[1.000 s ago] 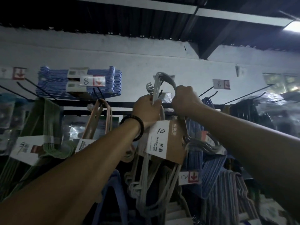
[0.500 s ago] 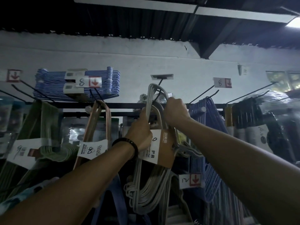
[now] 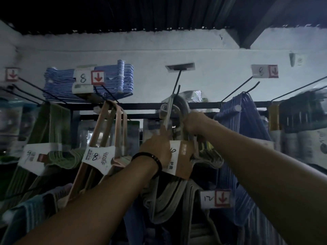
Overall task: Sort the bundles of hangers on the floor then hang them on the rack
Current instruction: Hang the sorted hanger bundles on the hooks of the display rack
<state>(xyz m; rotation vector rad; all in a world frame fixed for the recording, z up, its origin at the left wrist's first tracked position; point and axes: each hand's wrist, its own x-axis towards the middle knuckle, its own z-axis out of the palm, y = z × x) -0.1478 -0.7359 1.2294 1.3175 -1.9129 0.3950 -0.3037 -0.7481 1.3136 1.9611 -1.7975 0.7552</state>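
A bundle of grey hangers (image 3: 168,206) with a brown-and-white card label marked 10 (image 3: 180,156) hangs in front of me. Its hooks (image 3: 178,105) sit over a black peg (image 3: 177,85) of the rack's dark top bar (image 3: 141,106). My left hand (image 3: 155,147), with a black bracelet at the wrist, is closed on the bundle's neck just above the label. Higher and to the right, my right hand (image 3: 196,122) grips the hooks below the peg.
A pink bundle labelled 8 (image 3: 106,138) hangs just left, green hangers (image 3: 53,138) further left. Blue bundles lie above left (image 3: 88,80) and hang right (image 3: 244,121); dark hangers (image 3: 300,112) are far right. Price tags with red arrows (image 3: 264,71) mark several pegs.
Both hands have lowered the grey bundle, so its hooks now rest over the black peg. The view has shifted closer and slightly upward.
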